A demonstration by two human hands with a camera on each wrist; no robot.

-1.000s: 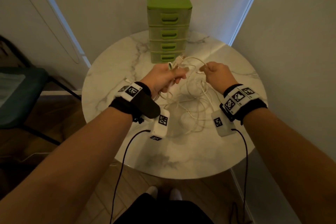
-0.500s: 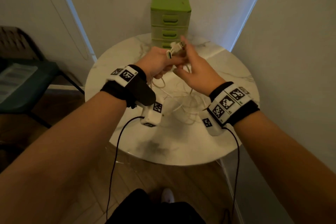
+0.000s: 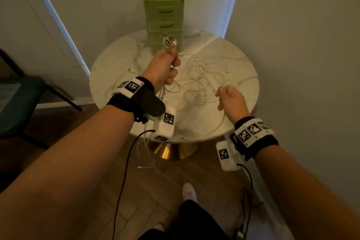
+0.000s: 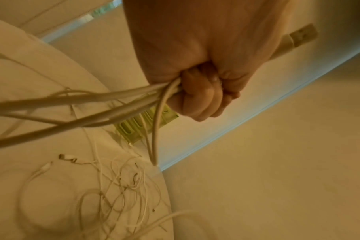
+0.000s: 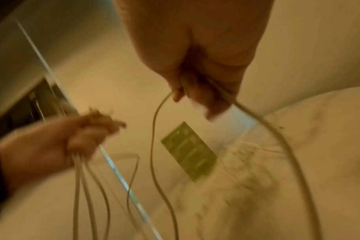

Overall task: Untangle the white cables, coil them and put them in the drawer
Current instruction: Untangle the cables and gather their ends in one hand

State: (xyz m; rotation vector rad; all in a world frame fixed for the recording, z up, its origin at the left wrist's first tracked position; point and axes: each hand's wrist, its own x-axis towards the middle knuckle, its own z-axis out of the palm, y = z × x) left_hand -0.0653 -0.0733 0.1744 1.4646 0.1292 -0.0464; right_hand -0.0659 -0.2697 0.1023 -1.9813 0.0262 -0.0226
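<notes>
A tangle of white cables [image 3: 196,78] lies on the round marble table [image 3: 239,76]. My left hand [image 3: 165,64] is raised above the table's middle and grips a bunch of cables [image 4: 117,104] in its fist; their plugs [image 3: 168,42] stick up past the thumb, and loose ends hang down below the table edge [image 3: 148,154]. My right hand [image 3: 229,97] is near the table's right front and holds one cable [image 5: 154,146] in curled fingers; it trails down over the edge. The green drawer unit [image 3: 163,15] stands at the back, all drawers closed.
A wall runs close along the right of the table and another behind it. A dark chair [image 3: 17,103] stands at the left. The table's gold base [image 3: 171,150] and wooden floor show below. Black wrist-camera leads [image 3: 124,171] hang from both wrists.
My right hand has left the left hand and pulled back toward me and to the right, drawing a cable out of the bunch. The left hand has stayed raised with its bundle.
</notes>
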